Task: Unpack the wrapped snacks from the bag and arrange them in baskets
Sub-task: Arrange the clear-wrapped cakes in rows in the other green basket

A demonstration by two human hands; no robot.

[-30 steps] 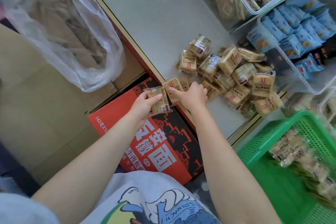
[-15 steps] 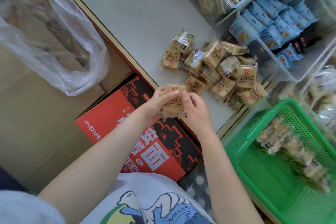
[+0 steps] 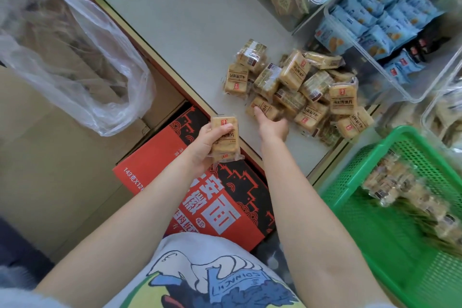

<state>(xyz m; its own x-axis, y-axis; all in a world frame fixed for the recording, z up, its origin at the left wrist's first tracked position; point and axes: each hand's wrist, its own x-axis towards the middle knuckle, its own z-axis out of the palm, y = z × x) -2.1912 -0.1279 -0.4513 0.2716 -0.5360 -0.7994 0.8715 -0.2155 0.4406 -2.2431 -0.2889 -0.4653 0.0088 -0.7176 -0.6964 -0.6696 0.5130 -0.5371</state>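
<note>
Many snack packs (image 3: pixel 300 92) lie heaped on the bench (image 3: pixel 190 20) near its edge. The left hand (image 3: pixel 207 142) grips a stack; right hand (image 3: pixel 271 125) fingers touch one pack, grip unclear. A bump could knock packs off, missing the green basket (image 3: pixel 350 182).

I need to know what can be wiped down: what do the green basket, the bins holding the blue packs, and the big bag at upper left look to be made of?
Green basket: glossy moulded plastic, judging by its perforated mesh walls. Clear bin: rigid transparent plastic, probably acrylic-like; the blue packs show through its wall. Bag: thin, soft, wrinkled plastic film, translucent.
</note>
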